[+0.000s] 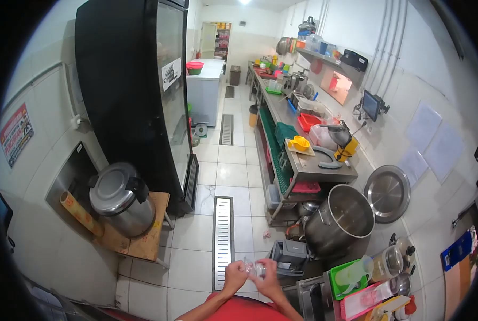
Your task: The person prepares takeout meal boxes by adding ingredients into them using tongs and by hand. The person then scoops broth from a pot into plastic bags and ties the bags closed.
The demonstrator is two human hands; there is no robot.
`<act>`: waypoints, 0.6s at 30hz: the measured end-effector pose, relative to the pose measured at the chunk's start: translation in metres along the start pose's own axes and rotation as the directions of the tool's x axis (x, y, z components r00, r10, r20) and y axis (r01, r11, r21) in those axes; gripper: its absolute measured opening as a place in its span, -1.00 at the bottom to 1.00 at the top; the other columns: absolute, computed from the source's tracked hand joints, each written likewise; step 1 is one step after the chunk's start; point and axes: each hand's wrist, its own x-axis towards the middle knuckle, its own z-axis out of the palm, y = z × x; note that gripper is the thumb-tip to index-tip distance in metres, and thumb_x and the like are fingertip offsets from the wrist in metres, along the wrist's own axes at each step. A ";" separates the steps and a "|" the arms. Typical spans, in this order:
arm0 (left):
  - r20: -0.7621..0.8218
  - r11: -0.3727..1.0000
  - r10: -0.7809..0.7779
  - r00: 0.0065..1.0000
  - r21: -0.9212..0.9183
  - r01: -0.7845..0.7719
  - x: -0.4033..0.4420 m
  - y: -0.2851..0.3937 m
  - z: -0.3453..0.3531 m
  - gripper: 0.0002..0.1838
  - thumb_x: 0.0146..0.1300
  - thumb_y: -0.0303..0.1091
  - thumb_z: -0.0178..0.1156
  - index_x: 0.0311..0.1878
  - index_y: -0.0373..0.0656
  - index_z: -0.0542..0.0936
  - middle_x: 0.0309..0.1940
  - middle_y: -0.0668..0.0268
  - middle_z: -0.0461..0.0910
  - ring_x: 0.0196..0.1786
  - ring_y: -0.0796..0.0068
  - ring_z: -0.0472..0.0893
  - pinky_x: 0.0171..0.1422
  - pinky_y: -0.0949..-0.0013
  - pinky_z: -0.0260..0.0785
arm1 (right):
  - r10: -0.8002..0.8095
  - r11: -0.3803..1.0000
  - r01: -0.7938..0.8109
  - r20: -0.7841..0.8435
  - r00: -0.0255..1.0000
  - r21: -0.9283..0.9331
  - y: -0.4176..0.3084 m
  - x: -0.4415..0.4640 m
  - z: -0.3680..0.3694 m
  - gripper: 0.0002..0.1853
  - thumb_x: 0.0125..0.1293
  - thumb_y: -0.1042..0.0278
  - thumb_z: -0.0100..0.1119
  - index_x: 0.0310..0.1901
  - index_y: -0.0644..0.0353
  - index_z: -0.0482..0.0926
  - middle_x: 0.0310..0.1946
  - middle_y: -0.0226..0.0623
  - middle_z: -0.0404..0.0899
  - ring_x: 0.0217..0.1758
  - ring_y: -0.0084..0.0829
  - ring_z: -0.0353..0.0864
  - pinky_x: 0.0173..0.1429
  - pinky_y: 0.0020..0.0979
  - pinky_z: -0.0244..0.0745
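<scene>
Both my hands are raised in front of my red top, close together at the bottom middle of the head view. My left hand [235, 278] has its fingers bent around a small, see-through, crumpled-looking plastic piece [248, 265]. My right hand [268, 277] pinches clear plastic as well, right beside the left. Whether it is one piece or two, and its exact kind, I cannot make out. Below and beyond the hands lies the white tiled floor with a slotted drain cover [223, 235].
To the right are a large steel pot [339, 222], a grey bin-like container [290, 254], a green tray [351, 273] and a long steel counter [324, 172]. On the left stand a lidded steel pot [122, 200] on a wooden stool [159, 214] and a black glass-door fridge [121, 96].
</scene>
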 end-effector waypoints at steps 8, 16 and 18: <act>0.305 0.921 -0.126 0.944 -0.318 0.226 0.002 0.020 0.001 -0.64 0.33 -0.34 0.30 -0.56 -0.16 0.41 -0.58 0.52 0.37 -0.48 0.72 0.31 -0.48 0.44 0.17 | 0.194 0.438 -0.445 0.401 0.895 0.781 0.029 0.003 -0.016 -0.26 0.48 0.05 0.19 0.54 0.06 0.09 0.49 -0.18 0.18 0.47 -0.26 0.30 0.42 -0.13 0.36; 0.685 0.628 -0.210 0.697 -0.452 0.633 -0.001 0.018 0.002 -0.75 0.50 -0.23 0.13 -0.33 -0.12 0.52 -0.55 0.57 0.34 -0.52 0.72 0.29 -0.46 0.53 0.05 | 0.247 0.142 -0.468 0.426 0.870 0.872 0.100 -0.011 0.005 -0.73 0.54 0.17 0.11 0.11 0.12 0.51 -0.12 -0.37 0.61 -0.10 -0.44 0.63 0.03 -0.32 0.56; 0.712 0.578 -0.201 0.673 -0.468 0.668 -0.002 0.017 0.001 -0.75 0.50 -0.24 0.13 -0.35 -0.09 0.48 -0.58 0.58 0.28 -0.55 0.71 0.22 -0.46 0.50 0.01 | 0.294 0.099 -0.466 0.422 0.858 0.879 0.095 -0.010 -0.004 -0.82 0.54 0.21 0.12 -0.01 0.11 0.52 -0.22 -0.41 0.59 -0.21 -0.49 0.60 -0.09 -0.38 0.55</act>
